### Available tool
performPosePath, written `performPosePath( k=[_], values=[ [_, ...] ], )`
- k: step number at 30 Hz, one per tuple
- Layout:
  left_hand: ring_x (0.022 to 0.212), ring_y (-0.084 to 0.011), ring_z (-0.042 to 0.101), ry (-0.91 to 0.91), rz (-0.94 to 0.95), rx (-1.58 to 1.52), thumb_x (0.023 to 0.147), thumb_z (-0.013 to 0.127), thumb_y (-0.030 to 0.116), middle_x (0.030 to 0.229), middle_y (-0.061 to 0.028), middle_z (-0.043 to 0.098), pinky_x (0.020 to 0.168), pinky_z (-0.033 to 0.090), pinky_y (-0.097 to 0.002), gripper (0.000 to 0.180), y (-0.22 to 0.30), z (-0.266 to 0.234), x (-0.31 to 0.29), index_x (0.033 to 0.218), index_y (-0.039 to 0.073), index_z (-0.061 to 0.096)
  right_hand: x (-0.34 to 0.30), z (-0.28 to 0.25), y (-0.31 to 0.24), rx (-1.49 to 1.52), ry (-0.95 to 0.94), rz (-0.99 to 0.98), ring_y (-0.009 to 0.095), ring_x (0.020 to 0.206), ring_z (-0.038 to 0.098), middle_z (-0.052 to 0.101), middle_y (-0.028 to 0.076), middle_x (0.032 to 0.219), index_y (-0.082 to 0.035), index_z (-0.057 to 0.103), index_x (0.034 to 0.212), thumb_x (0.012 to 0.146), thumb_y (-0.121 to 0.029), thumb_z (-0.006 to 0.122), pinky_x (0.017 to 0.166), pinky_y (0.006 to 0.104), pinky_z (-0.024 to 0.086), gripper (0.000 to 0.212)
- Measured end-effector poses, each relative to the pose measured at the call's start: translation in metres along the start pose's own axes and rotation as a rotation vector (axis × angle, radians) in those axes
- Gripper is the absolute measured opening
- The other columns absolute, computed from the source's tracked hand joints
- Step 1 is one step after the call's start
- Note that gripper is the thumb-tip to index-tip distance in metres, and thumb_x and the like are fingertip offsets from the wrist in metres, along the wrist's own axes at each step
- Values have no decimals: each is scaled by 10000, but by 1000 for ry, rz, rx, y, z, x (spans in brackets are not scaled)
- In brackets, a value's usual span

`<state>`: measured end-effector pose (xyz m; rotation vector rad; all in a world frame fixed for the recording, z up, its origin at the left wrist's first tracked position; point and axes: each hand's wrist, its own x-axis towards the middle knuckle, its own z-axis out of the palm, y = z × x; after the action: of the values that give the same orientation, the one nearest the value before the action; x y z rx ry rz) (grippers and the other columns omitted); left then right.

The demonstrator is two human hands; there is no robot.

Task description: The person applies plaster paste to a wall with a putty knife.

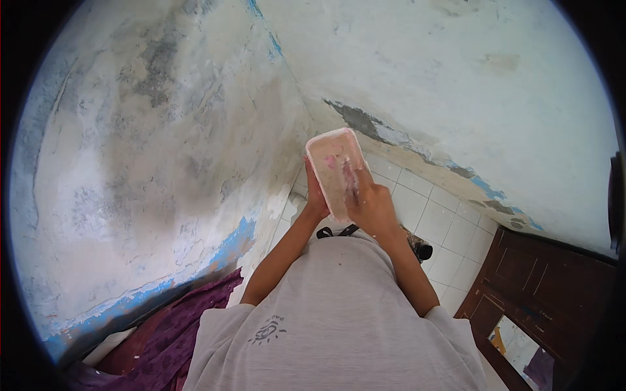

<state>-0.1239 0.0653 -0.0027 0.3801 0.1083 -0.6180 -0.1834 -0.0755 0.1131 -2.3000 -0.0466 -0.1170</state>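
Observation:
A shallow pinkish plastic tray with rounded corners is held up in front of my body, its inside coated with pale smears and a pink patch. My left hand grips it along its left side, the fingers partly hidden beneath. Over the tray's right half is my right hand, fingers closed, index finger stretched along a narrow, whitish-smeared thing. What that thing is, I cannot make out.
Peeling, stained walls meet in a corner ahead, with blue paint showing low down. White floor tiles lie below. Purple cloth hangs at lower left. A dark wooden cabinet with a mirror panel stands at lower right.

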Motion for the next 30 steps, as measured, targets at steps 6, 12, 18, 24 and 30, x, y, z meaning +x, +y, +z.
performPosePath(
  k=[6,12,18,24,30],
  values=[
    [1299,-312,557,36,-11,140,965,298,810,1445,-103,540,1111,465,-504,862,7,20,7,1538,175,410,33,1,0,-72,43,-107,454,615,653,655,289,753,117,555,1213,841,-51,668,574,501,538,423],
    [1329,-278,549,52,-19,123,986,234,791,1484,-110,514,1115,474,-466,873,17,29,14,1570,154,356,36,5,-9,-100,255,-489,436,637,670,659,275,760,119,557,1210,851,-72,665,582,498,540,421],
    [1333,-318,525,18,31,96,975,294,798,1482,-107,507,1122,454,-500,854,19,12,15,1549,174,392,41,5,-7,-44,84,-4,446,657,671,665,278,767,91,560,1230,861,-71,648,602,505,551,412],
    [1319,-297,541,119,24,205,986,283,784,1463,-100,530,1115,465,-489,838,14,20,9,1543,170,401,28,26,-4,-134,62,-257,441,652,674,664,268,738,79,525,1295,859,-57,644,588,507,551,472],
    [1318,-292,550,-22,0,87,980,282,791,1473,-101,524,1125,459,-482,851,14,7,10,1549,168,388,35,2,3,-76,-38,86,435,735,682,661,277,746,83,528,1311,846,-53,647,636,505,556,499]
  ],
)
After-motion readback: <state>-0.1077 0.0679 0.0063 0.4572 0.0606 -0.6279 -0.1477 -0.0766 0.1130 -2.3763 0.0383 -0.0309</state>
